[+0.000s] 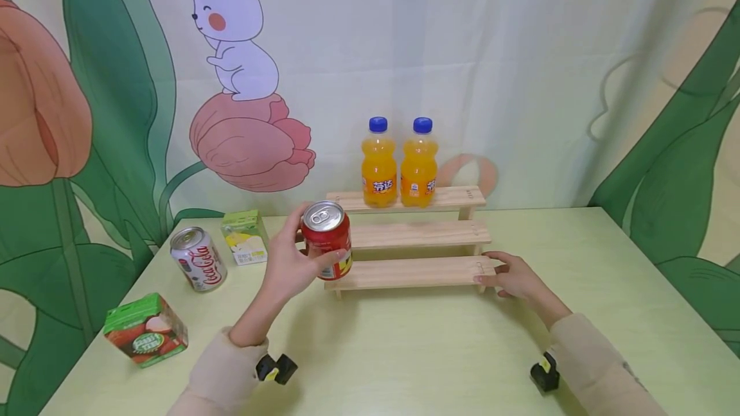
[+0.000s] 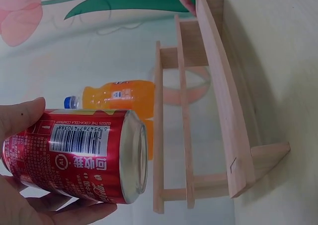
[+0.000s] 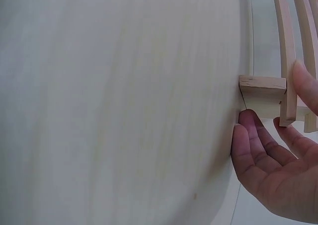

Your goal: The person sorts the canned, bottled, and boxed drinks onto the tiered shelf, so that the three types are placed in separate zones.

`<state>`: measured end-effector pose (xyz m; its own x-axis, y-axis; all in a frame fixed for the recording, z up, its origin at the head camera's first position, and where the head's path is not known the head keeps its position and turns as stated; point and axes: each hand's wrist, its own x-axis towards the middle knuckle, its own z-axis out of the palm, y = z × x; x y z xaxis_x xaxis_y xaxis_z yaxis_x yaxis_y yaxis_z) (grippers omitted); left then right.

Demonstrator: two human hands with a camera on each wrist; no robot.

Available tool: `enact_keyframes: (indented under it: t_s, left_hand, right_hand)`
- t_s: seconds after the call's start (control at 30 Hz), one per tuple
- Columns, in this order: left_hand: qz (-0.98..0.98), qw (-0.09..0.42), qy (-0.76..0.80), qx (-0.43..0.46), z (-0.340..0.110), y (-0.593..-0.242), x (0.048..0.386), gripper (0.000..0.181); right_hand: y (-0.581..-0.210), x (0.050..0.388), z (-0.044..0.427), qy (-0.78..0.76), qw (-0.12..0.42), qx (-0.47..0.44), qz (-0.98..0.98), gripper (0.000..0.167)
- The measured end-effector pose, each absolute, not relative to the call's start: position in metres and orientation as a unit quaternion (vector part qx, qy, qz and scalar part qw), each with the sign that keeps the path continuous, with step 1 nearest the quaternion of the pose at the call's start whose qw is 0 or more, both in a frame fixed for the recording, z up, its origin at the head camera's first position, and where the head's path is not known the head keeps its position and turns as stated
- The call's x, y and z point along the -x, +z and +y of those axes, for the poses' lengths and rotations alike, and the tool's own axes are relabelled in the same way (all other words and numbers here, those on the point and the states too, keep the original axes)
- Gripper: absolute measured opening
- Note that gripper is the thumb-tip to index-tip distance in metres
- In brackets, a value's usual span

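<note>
A pale printed backdrop point(image 1: 520, 50) spans the rear, with a white rabbit seated on a pink flower, green leaves and an orange bloom; before it lies a light yellow-green table point(image 1: 405, 352); on the table, right of its middle, stands a three-step wooden rack point(image 1: 405, 273); two arms in beige sleeves point(image 1: 598, 361) reach in from the near edge; the left hand point(image 1: 291, 262) is curled round a red can, thumb on one side and fingers on the other; the right hand point(image 1: 514, 277) grips the right end of the rack's lowest step, its thumb lying on the board; two bottles of orange drink point(image 1: 378, 172) with blue caps stand side by side on the top step; the red can point(image 1: 324, 233) is held upright in the air, lid up, near the rack's left end; at the table's left are a red and green carton point(image 1: 147, 332), nearest the person, a silver Coca-Cola can point(image 1: 199, 259) beyond it, and a green and yellow carton point(image 1: 245, 237) just beside that can; smallest are the black wrist devices point(image 1: 545, 374), one at each cuff
</note>
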<state>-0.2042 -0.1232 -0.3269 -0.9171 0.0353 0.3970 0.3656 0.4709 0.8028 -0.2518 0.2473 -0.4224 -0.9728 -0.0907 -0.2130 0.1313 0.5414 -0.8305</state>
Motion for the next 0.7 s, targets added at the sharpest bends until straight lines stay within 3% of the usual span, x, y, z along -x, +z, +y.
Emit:
enact_keyframes:
  t_s: [0.4, 0.7]
  left_hand:
    - [-0.835, 0.135, -0.516, 0.135, -0.109, -0.332, 0.214, 0.074]
    - [-0.828, 0.140, -0.520, 0.159, -0.099, -0.336, 0.227, 0.072]
  right_hand:
    - [-0.423, 0.252, 0.248, -0.483, 0.117, -0.010, 0.868, 0.072]
    - [-0.422, 0.251, 0.248, -0.480, 0.119, -0.008, 0.869, 0.071]
